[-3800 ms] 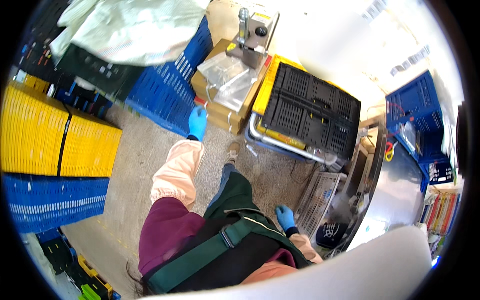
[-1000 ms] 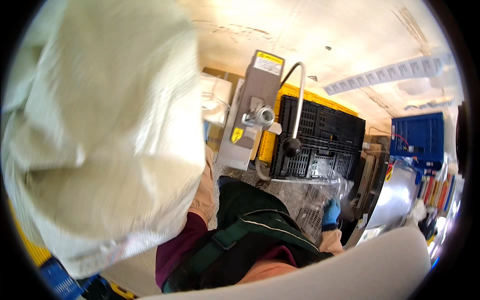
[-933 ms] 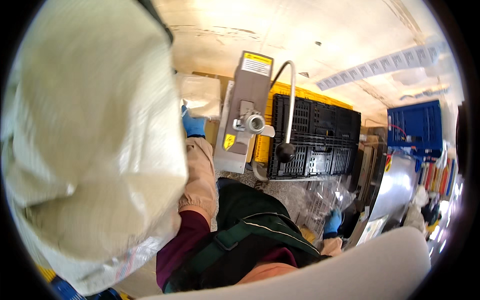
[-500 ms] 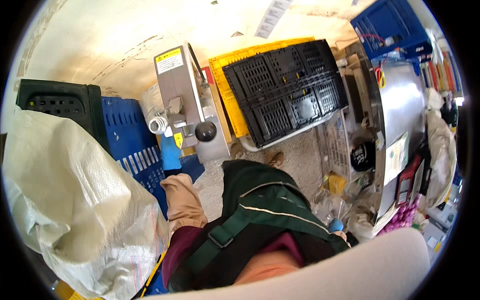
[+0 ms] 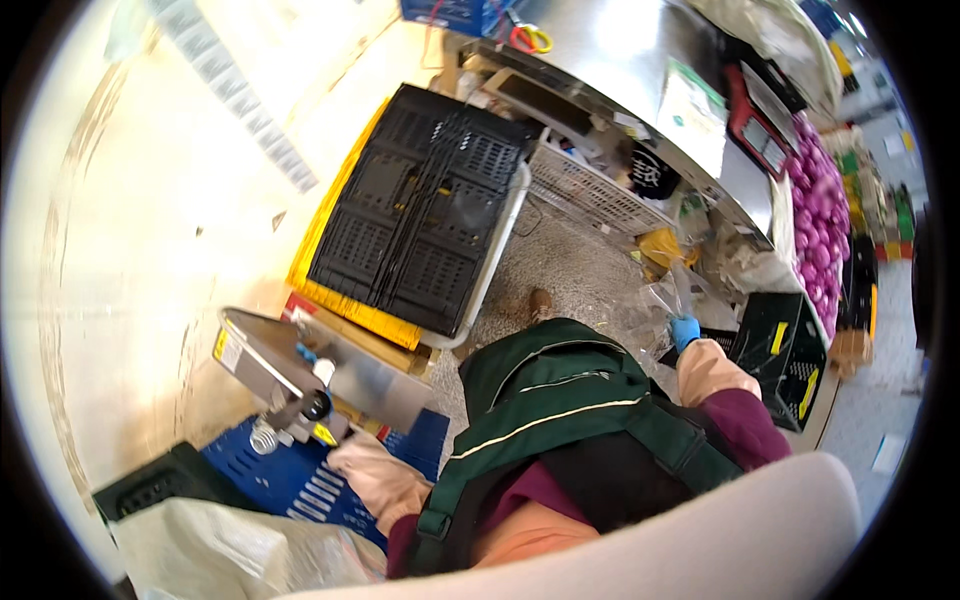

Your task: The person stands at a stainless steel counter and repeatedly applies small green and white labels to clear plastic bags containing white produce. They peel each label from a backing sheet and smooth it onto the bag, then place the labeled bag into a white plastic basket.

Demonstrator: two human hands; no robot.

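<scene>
My right hand, in a blue glove, pinches the edge of a clear plastic bag low on the right, beside a dark green crate. On the left, my other sleeve reaches up to a grey metal bench machine with a black ball knob and a pale coil. The machine hides most of my left hand; a small blue patch shows by its lever, and I cannot make out its fingers. A blue slotted crate lies beneath that sleeve.
Folded black crates lie on a yellow one on a white-framed cart. A steel table at upper right bears scissors and a red-framed device. Purple onions fill a net at right. A white woven sack stands at lower left.
The view has swung right, so the machine and the sack sit lower left. My right arm now shows in full, with its gloved hand on the clear bag. The left glove has become mostly hidden.
</scene>
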